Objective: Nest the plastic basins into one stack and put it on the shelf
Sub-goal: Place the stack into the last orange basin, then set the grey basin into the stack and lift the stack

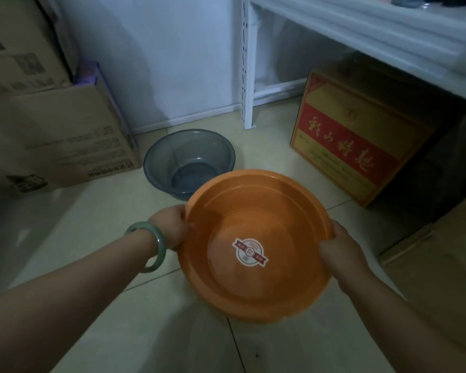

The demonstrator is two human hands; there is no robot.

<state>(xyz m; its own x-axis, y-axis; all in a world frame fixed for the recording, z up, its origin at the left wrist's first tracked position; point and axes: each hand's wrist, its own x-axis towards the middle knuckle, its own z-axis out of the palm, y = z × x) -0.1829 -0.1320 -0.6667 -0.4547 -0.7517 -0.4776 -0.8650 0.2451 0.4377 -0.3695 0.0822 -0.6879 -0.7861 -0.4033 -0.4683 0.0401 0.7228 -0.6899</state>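
While both hands hold orange basin (256, 246) empty, grey basin (189, 162) empty.

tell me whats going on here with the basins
A person holds an orange basin by its rim, left hand on one side and right hand on the other, above the tiled floor. A grey basin sits on the floor just beyond it, upright and empty. The two are not yet nested, and the white shelf is up to the right.
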